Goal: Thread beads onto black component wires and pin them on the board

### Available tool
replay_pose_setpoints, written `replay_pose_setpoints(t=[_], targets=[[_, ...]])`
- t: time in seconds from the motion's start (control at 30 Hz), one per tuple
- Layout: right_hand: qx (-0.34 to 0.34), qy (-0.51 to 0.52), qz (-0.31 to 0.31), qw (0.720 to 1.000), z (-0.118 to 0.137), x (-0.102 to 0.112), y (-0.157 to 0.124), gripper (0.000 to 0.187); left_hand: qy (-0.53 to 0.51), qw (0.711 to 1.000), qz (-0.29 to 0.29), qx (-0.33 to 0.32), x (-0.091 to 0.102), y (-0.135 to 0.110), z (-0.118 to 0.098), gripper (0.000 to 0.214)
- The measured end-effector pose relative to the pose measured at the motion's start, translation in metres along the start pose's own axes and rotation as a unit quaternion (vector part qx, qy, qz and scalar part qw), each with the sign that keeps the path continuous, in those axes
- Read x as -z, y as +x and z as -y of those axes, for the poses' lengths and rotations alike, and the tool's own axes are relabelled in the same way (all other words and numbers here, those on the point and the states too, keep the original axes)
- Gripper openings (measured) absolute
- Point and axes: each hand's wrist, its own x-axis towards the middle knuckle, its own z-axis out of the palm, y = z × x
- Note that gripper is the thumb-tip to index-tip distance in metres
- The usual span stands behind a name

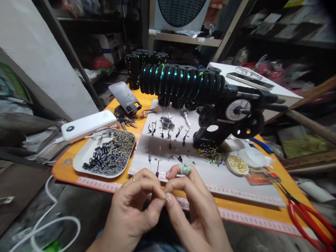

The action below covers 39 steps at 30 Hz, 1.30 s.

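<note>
At the table's front edge my left hand and my right hand meet, thumb and forefinger of each pinched together. Between the fingertips shows a tiny gold-coloured piece, mostly hidden. Green tape wraps one finger of my right hand. Just beyond the hands, a small black part with an orange-tipped stem lies on the white board. Several similar black parts are scattered farther back. A white dish of small gold pieces sits to the right.
A white tray of grey and black small parts stands left, beside a white power bank. Behind the board is a black winding device with a ridged roller. Colourful beads lie near its base. Red-handled scissors rest at right.
</note>
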Motion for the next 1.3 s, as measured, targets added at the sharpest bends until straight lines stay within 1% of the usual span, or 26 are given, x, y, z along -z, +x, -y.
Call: replay_pose_setpoints(t=[0.07, 0.17, 0.27, 0.33, 0.4, 0.5, 0.57, 0.63, 0.7, 0.8, 0.87, 0.97, 1.1, 1.2, 1.3], targets=[[0.012, -0.029, 0.004, 1.000, -0.001, 0.003, 0.001, 0.012, 0.028, 1.000, 0.000, -0.009, 0.000, 0.001, -0.001, 0.019], [0.056, -0.097, 0.014, 0.994, -0.003, 0.007, 0.004, 0.012, 0.087, 0.996, -0.015, -0.028, -0.001, 0.001, -0.005, 0.022], [0.096, -0.147, 0.003, 0.984, -0.006, 0.009, 0.005, 0.012, 0.107, 0.994, -0.003, -0.033, -0.003, -0.001, -0.007, 0.025], [0.113, -0.170, -0.016, 0.979, -0.007, 0.009, 0.003, 0.015, 0.085, 0.996, -0.006, -0.040, -0.005, -0.001, -0.007, 0.027], [0.122, -0.186, -0.024, 0.975, -0.007, 0.010, 0.001, 0.018, 0.052, 0.998, -0.026, -0.039, -0.005, -0.001, -0.007, 0.029], [0.124, -0.175, -0.005, 0.977, -0.007, 0.013, -0.001, 0.016, 0.002, 0.999, -0.038, 0.002, -0.003, 0.000, -0.007, 0.030], [0.134, -0.146, 0.010, 0.980, -0.008, 0.016, -0.002, 0.027, -0.035, 0.998, -0.026, 0.033, -0.001, 0.000, -0.006, 0.028], [0.149, -0.114, 0.024, 0.982, -0.009, 0.018, -0.001, 0.033, -0.071, 0.996, -0.005, 0.053, 0.001, 0.000, -0.005, 0.027], [0.159, -0.101, 0.031, 0.982, -0.011, 0.019, -0.001, 0.032, -0.108, 0.992, 0.017, 0.069, 0.001, -0.001, -0.003, 0.025], [0.172, -0.128, 0.011, 0.977, -0.013, 0.017, -0.001, 0.031, -0.162, 0.982, 0.029, 0.089, 0.001, -0.001, -0.001, 0.020], [0.164, -0.125, 0.004, 0.978, -0.014, 0.015, -0.001, 0.027, -0.184, 0.978, 0.030, 0.095, 0.002, -0.001, 0.000, 0.018], [0.130, -0.084, 0.012, 0.988, -0.015, 0.014, -0.001, 0.024, -0.206, 0.973, 0.036, 0.102, 0.003, 0.001, 0.002, 0.017], [0.100, -0.058, 0.015, 0.993, -0.015, 0.014, 0.001, 0.020, -0.226, 0.964, 0.042, 0.130, 0.005, 0.005, 0.003, 0.015], [0.077, -0.062, 0.000, 0.995, -0.014, 0.012, 0.003, 0.018, -0.190, 0.972, 0.038, 0.136, 0.004, 0.005, 0.005, 0.016], [0.035, -0.053, -0.016, 0.998, -0.015, 0.011, 0.003, 0.017, -0.108, 0.989, 0.027, 0.100, 0.004, 0.002, 0.004, 0.017]])
